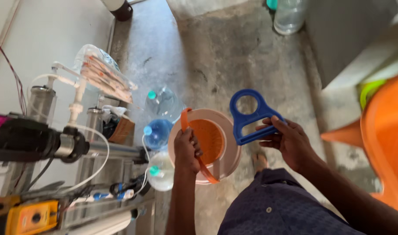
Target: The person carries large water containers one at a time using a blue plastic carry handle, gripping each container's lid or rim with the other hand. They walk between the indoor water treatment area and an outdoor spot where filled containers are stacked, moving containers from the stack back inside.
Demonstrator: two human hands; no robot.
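Observation:
My left hand (186, 150) grips the orange handle (202, 167) of a pale bucket (230, 130) that has an orange sieve (209, 138) sitting in its mouth. Just right of the bucket, my right hand (290, 141) holds a blue plastic bottle-carrier handle (249, 117) with a round ring at its top, raised above the concrete floor. My knee in dark blue cloth (277, 209) shows below the hands.
Three clear water bottles with teal caps (163, 102) (157, 132) (159, 170) stand left of the bucket, under a metal filling rig with tubes (77, 104). A yellow meter (31, 216) lies at lower left. An orange plastic chair (383, 135) is at right, another bottle (289, 15) at the top.

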